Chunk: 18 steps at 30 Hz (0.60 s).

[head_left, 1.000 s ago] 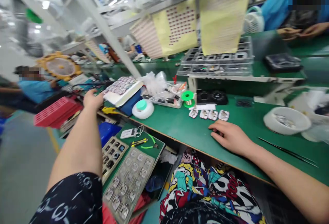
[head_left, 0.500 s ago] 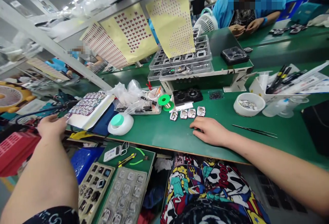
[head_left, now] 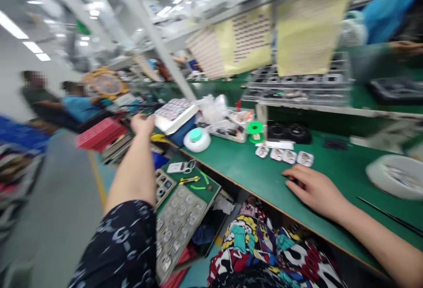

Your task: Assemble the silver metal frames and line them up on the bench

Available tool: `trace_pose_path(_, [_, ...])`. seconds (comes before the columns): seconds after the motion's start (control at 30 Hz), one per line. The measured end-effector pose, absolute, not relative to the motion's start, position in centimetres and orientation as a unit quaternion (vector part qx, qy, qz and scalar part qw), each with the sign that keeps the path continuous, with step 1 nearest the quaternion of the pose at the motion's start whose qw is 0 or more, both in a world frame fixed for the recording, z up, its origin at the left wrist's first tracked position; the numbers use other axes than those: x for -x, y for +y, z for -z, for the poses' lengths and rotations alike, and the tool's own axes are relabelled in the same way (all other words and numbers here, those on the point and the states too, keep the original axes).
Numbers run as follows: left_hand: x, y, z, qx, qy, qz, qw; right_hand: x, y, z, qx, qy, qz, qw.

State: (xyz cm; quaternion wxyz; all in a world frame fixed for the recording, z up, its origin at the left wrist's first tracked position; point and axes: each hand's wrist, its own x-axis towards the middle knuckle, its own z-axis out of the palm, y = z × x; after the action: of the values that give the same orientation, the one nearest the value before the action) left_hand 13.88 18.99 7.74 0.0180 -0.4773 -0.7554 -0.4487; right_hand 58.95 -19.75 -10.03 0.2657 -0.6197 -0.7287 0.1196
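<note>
My right hand rests on the green bench, fingers loosely bent and thumb apart, holding nothing visible. Just beyond its fingertips lies a row of small pale square parts. Tweezers lie to the right of that wrist. On the left, my left arm stretches far forward. My left hand is beside a white box topped with many small parts. Blur and the hand's angle hide what its fingers do.
Nearby on the bench are a white bottle with a green cap, a green solder spool and a white bowl. A lower shelf holds a tray of parts and cutters. A red crate stands left. Other people sit farther off.
The view has swung left, bringing the aisle and seated people into sight. My left hand still reaches out near the white box; my right hand stays on the bench by the square parts.
</note>
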Motion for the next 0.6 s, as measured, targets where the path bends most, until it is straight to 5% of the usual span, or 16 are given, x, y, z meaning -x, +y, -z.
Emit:
trace_pose_path(0.17, [-12.2, 16.2, -6.1, 0.474, -0.683, 0.556, 0.003, -60.8, -18.1, 13.1, 0.617, -0.723, -0.100, 0.295])
trace_pose_path(0.27, [-15.5, 8.9, -2.9, 0.561, -0.511, 0.648, -0.067, -61.0, -17.9, 14.0, 0.616, -0.722, -0.098, 0.300])
trace_pose_path(0.43, [-26.7, -4.9, 3.8, 0.769, -0.335, 0.508, -0.196, -60.9, -18.2, 13.6, 0.623, -0.717, -0.104, 0.294])
trace_pose_path(0.6, [-34.4, -9.7, 6.6, 0.895, -0.156, 0.346, -0.236, -59.0, -20.0, 10.6, 0.609, -0.722, -0.114, 0.309])
